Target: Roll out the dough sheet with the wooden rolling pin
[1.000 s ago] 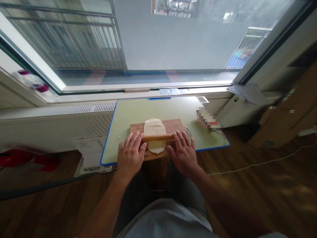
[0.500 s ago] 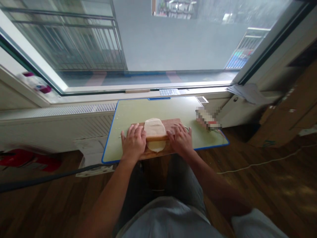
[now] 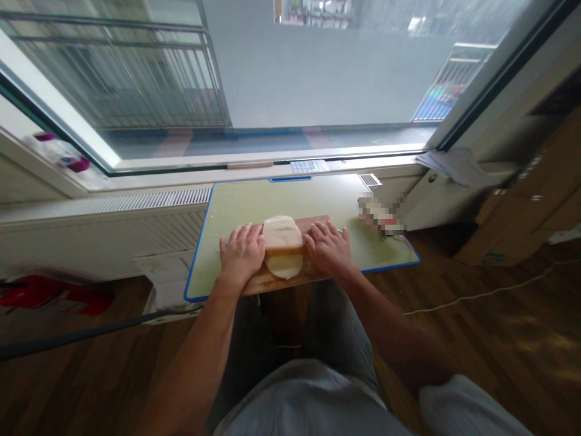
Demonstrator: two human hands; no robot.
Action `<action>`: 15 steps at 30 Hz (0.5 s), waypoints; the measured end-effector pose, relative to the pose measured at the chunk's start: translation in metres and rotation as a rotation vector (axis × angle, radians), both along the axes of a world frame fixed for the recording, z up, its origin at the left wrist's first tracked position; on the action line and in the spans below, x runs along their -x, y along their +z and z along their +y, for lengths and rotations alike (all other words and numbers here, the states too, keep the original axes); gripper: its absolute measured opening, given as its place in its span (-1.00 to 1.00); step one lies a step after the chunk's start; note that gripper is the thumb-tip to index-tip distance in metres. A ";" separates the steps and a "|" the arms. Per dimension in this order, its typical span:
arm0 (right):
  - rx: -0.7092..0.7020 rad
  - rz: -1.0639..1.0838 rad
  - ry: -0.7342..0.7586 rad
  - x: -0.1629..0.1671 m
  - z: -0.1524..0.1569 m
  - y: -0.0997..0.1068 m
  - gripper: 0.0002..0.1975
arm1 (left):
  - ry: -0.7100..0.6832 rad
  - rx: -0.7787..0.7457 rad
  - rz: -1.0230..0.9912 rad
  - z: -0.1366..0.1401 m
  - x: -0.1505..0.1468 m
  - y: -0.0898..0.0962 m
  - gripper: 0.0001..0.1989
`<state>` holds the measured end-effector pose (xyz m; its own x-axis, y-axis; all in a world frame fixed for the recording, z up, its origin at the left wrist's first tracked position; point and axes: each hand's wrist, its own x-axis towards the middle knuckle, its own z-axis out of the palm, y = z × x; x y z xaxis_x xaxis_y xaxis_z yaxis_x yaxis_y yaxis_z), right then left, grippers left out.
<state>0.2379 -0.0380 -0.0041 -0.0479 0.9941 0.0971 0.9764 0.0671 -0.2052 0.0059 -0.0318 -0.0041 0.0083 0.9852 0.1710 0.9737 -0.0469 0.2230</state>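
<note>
Rolling pin [image 3: 284,250] between left hand [image 3: 242,248] and right hand [image 3: 329,245], palms down over its ends; finger undersides hidden, cannot tell whether clamped. Flattened dough [image 3: 281,230] under pin, between hands, on wooden cutting board [image 3: 262,281]; blue-edged green counter [image 3: 254,197] beneath.

Dough sheet [image 3: 280,231]: plain cream. Rolling pin [image 3: 284,251]: light brown. Cutting board [image 3: 311,271]: reddish brown. Tabletop [image 3: 254,197]: pale green, blue edging. Far-left bottle [image 3: 66,154]: magenta cap. Left radiator [image 3: 136,233]: off-white; top grille striped light and dark. Left fire extinguisher [image 3: 54,293]: red. Right carton [image 3: 521,212]: brown. Floor [image 3: 508,339]: dark brown, plank-patterned. Near shirt [image 3: 308,399]: grey.
</note>
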 end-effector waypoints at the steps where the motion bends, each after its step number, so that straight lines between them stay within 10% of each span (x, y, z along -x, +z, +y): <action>1: -0.014 0.003 -0.005 0.000 -0.004 -0.002 -0.42 | -0.004 -0.012 0.008 -0.004 0.000 0.000 -0.47; 15: -0.113 0.025 -0.008 -0.003 -0.057 -0.015 -0.39 | -0.035 -0.074 -0.049 -0.063 0.005 -0.015 -0.41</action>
<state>0.2405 -0.0948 -0.0195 -0.0360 0.9772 0.2093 0.9717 0.0832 -0.2213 0.0013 -0.0949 -0.0190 0.0321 0.9691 0.2447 0.9591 -0.0988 0.2654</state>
